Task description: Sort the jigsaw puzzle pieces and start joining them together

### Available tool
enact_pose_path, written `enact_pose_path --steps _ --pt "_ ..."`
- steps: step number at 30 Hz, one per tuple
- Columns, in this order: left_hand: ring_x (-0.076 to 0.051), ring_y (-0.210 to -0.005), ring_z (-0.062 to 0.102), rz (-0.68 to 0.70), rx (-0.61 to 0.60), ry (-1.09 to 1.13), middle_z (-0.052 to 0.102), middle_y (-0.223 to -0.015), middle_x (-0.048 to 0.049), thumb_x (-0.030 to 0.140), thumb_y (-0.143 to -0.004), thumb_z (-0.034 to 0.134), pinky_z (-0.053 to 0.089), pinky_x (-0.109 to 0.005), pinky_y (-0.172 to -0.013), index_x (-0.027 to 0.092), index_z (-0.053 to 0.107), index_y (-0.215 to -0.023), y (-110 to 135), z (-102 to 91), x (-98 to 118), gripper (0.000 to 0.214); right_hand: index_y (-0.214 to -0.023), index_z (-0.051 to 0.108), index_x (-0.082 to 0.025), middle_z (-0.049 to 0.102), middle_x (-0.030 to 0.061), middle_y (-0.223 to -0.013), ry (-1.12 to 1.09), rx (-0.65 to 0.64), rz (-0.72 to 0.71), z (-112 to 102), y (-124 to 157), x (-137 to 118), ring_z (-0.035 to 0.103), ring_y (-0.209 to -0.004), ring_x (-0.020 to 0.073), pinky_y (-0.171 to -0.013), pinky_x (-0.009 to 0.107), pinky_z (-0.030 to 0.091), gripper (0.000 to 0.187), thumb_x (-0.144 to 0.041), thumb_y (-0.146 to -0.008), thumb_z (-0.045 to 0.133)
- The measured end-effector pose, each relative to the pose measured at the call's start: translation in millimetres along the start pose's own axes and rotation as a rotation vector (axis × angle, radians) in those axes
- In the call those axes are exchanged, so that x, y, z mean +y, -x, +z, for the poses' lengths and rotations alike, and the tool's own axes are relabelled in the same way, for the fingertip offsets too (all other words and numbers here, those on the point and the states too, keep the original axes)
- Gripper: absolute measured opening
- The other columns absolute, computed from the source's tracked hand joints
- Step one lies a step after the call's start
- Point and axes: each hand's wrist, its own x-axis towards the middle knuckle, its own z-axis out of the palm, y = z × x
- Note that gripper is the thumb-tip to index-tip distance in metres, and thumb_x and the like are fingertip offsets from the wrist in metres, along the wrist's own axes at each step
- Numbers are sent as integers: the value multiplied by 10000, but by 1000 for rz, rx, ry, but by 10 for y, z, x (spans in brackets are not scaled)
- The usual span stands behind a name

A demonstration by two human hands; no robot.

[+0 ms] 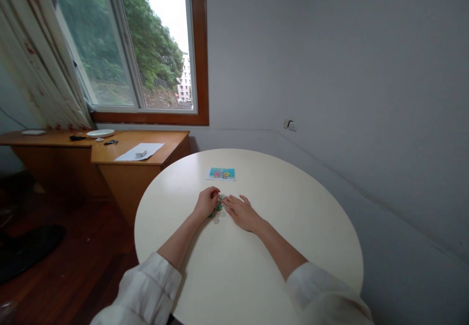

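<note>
Small jigsaw puzzle pieces (219,209), some green and some pale, lie in a loose pile on the round white table (234,276). At the pile's left side is my left hand (207,202), its fingers curled together; whatever they hold is too small to make out. From the right, my right hand (242,212) rests over the edge of the pile with fingers stretched and apart, fingertips at the pieces. Beyond both hands lies a colourful picture card (221,174) with cartoon figures on a blue ground.
Left of the table stands a wooden desk (172,151) bearing a paper sheet (154,150), a small white box (141,153) and a white plate (100,133). A wall with a socket (292,125) runs behind and to the right. A black round base (32,247) sits on the floor.
</note>
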Motion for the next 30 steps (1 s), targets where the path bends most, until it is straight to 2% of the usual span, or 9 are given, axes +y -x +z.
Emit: enact_pose_path --steps 4,6,8,11,13,18,25,30 --pt "-132 -605 570 -78 26 122 622 -654 -17 109 -720 532 470 -262 -614 134 647 -785 -20 11 0 135 -1005 642 -219 661 62 -1099 -31 73 -5 -61 -18 -17 561 -1065 184 -1009 436 283 249 -209 -904 414" --pt "-130 -590 577 -104 9 235 622 -643 -17 136 -720 542 471 -256 -589 132 643 -779 -24 17 17 117 -940 636 -193 673 60 -999 -48 132 27 -85 -32 -26 579 -980 177 -956 387 333 191 -207 -884 453" --pt "-129 -591 587 -117 -24 355 622 -635 -15 175 -716 561 476 -251 -584 131 636 -775 -21 21 49 106 -996 602 -183 652 70 -1016 -68 217 86 -95 -46 -25 563 -985 182 -921 356 363 182 -211 -868 476" --pt "-128 -603 593 -116 -73 482 619 -628 -9 246 -697 607 486 -256 -605 130 628 -770 -7 20 115 139 -1141 536 -189 608 89 -1138 -88 314 135 -89 -61 4 527 -1069 193 -929 351 365 286 -216 -863 472" --pt "-127 -607 594 -122 -90 540 622 -640 -10 274 -681 633 493 -264 -621 130 626 -767 5 14 157 168 -1118 552 -199 617 80 -1134 -89 312 121 -86 -63 31 529 -1073 191 -932 352 355 269 -203 -867 456" --pt "-123 -592 587 -152 -99 597 612 -620 -2 246 -653 663 481 -263 -610 131 624 -745 19 3 216 152 -871 593 -183 664 56 -935 -68 271 109 -118 -50 48 567 -924 174 -887 344 332 177 -180 -891 417" --pt "-116 -592 581 -189 -133 633 614 -620 0 196 -631 668 477 -258 -615 126 625 -735 25 20 214 133 -798 562 -170 654 56 -881 -27 231 167 -161 -52 -17 557 -876 173 -860 328 303 200 -199 -903 395" --pt "-112 -585 575 -157 -161 590 618 -624 -3 177 -644 645 474 -244 -605 126 619 -717 26 43 186 93 -776 557 -165 643 50 -844 -18 212 187 -135 -64 -8 550 -845 160 -824 296 304 235 -195 -908 365"
